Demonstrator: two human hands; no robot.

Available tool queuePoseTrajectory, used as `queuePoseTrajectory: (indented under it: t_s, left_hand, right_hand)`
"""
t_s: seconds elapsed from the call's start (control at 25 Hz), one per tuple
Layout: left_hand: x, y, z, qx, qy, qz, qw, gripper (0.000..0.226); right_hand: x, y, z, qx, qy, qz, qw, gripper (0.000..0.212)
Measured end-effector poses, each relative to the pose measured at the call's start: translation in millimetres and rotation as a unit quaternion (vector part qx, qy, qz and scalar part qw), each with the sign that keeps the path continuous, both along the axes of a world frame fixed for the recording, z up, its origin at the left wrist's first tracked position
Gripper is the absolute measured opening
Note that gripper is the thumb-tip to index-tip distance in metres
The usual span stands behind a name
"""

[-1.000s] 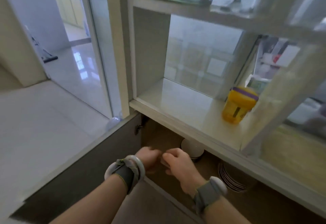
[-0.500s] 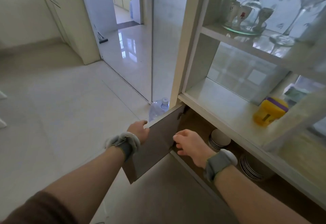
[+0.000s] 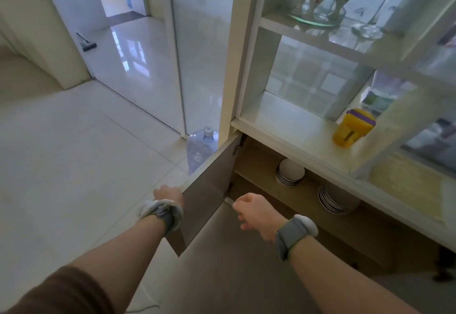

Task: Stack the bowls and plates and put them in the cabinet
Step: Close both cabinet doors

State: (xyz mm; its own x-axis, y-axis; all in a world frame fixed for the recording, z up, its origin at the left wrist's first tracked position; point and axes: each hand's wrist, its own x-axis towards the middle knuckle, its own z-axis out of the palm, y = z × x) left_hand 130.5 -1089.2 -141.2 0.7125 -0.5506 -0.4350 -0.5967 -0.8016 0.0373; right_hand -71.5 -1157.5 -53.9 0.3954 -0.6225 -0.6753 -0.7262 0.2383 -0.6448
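With left hand (image 3: 169, 194), grips open cabinet door (image 3: 209, 185) by top edge; right hand (image 3: 256, 211) curled, hold unclear. Beyond, inside: stacked bowls (image 3: 290, 173), plates (image 3: 335, 202).

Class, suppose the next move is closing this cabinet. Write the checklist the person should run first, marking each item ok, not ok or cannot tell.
1. Bowls stacked inside the cabinet: ok.
2. Plates stacked beside the bowls, not touching them: ok.
3. Left hand grips the left door at its top edge: ok.
4. Right hand holds the right door: cannot tell.
5. Both doors closed: not ok, both stand open.
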Motion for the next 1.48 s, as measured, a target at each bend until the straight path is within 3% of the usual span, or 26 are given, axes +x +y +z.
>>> queuePoseTrajectory:
  t_s: [0.28,0.4,0.48,0.72,0.96,1.12,1.28,1.48]
  left_hand:
    - [8.0,-5.6,4.5,-0.023,0.151,0.0,0.988,0.028]
    - [-22.8,-12.8,1.6,-0.033,0.252,0.023,0.967,0.013]
    - [-46.7,-26.3,0.4,-0.019,0.31,0.054,0.949,0.02]
    - [-138.9,-81.5,-10.5,0.022,0.478,0.173,0.861,0.033]
    - [-218.9,-164.8,-11.5,0.01,0.591,0.281,0.756,0.031]
    - [-250.9,-218.4,-5.5,-0.033,0.616,0.353,0.704,0.033]
    - [-268.1,-256.1,-3.2,-0.111,0.653,0.43,0.613,0.039]
    - [-276.1,-279.0,-5.2,-0.143,0.648,0.425,0.615,0.044]
  right_hand:
    - [-16.9,-0.1,-17.7,0.009,0.029,-0.047,0.998,0.028]
    - [-24.2,2.6,-20.2,0.023,0.037,-0.059,0.997,0.027]
    - [-34.0,1.5,-24.7,0.028,0.042,-0.077,0.996,0.027]
    - [-87.2,-14.4,-43.6,0.019,0.046,-0.157,0.986,0.02]
    - [-152.5,-51.3,-71.2,0.027,0.071,-0.16,0.984,0.029]
    - [-188.4,-92.3,-84.2,0.039,0.067,-0.174,0.982,0.033]
    - [-223.3,-134.1,-88.8,0.05,0.052,-0.193,0.978,0.02]
    - [-255.2,-163.8,-97.7,0.058,0.065,-0.219,0.972,0.016]
